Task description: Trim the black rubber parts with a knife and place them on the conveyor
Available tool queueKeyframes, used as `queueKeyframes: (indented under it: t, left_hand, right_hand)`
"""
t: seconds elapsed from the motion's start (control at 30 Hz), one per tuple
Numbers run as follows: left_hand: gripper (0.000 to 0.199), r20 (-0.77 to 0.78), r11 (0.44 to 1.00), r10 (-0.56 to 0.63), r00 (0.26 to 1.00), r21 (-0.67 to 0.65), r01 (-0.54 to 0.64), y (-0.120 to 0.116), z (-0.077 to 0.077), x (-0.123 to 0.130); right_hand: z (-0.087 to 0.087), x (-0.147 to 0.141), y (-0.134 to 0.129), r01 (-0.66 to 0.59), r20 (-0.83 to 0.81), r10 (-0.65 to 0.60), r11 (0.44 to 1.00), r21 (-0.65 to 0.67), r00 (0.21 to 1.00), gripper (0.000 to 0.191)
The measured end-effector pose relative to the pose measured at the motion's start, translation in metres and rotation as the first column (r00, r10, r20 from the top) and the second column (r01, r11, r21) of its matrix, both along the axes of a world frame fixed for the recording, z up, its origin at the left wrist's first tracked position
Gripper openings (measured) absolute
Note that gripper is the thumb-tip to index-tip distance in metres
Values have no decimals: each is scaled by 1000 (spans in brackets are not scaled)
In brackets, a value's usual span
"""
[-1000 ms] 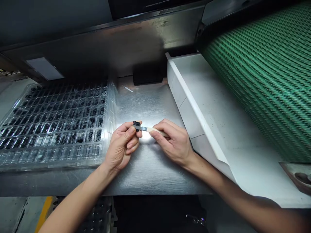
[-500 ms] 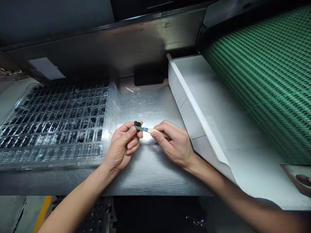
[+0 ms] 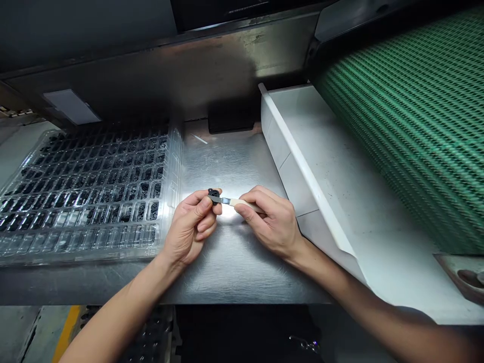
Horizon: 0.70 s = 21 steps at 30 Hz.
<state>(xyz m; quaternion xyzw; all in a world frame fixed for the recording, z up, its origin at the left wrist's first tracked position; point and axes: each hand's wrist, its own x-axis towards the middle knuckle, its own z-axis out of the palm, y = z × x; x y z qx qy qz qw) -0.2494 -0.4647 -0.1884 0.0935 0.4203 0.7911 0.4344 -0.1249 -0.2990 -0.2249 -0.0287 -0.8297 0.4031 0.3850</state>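
Above the bench (image 3: 227, 164), I saw the left hand (image 3: 189, 222) pinching the part (image 3: 216, 193), the right hand (image 3: 274, 219) gripping the knife (image 3: 239, 202); pushing too hard risked sliding its blade (image 3: 226, 200) into the thumb (image 3: 204, 203).

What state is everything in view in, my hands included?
Left hand: closed, pinching the black part.
Right hand: closed around the pale handle.
Black part: held above the table.
Bladed tool: blade exposed, lying across the black part.
Clear tray: dark pieces in many pockets.
White bin: open-topped.
Green mesh: slanting above the bin; running or stopped, can't tell.
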Motion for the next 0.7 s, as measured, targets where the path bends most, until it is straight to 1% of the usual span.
queueKeyframes:
  t: [0.13, 0.33, 0.7]
  left_hand:
    - [28, -25, 1000, -6, 1000, 5, 6, 0, 0, 1]
    - [31, -11, 1000, 10, 1000, 8, -10, 0, 0, 1]
    - [31, -29, 1000, 4, 1000, -15, -4, 1, 0, 0]
  right_hand:
    - [1, 0, 1, 35, 17, -34, 999, -14, 999, 22]
    - [2, 0, -2, -16, -6, 16, 1000, 5, 1000, 20]
    - [1, 1, 0, 10, 30, -10, 1000, -8, 1000, 23]
